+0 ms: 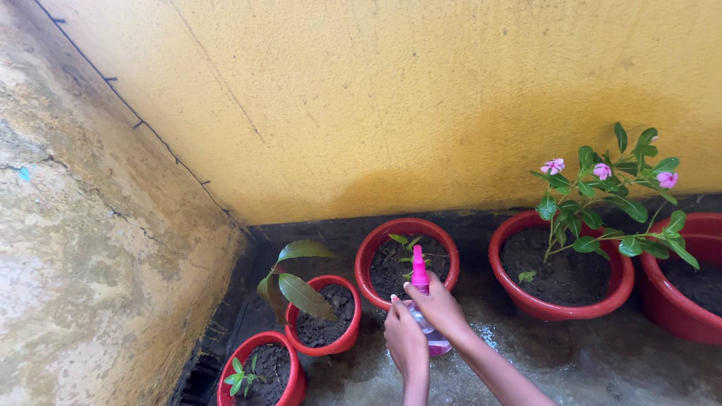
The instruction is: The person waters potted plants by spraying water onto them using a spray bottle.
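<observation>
Yellow wall (391, 98) backs a wet concrete floor (602, 361) lined with red pots. Nearest the hands stands the middle pot (374, 252), holding a small seedling (410, 252). Just in front of that pot, the right hand (440, 308) wraps its fingers around a pink spray bottle (420, 278), while the left hand (406, 342) cups the bottle's base, fingers curled against it. Right of that pot, another (511, 278) carries a pink-flowered plant (609, 195).

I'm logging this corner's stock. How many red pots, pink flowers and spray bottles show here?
Red pots: 5 (first at, the rightmost cut off by the frame edge)
Pink flowers: 3 (first at)
Spray bottle: 1, held in both hands
Total: 9
</observation>
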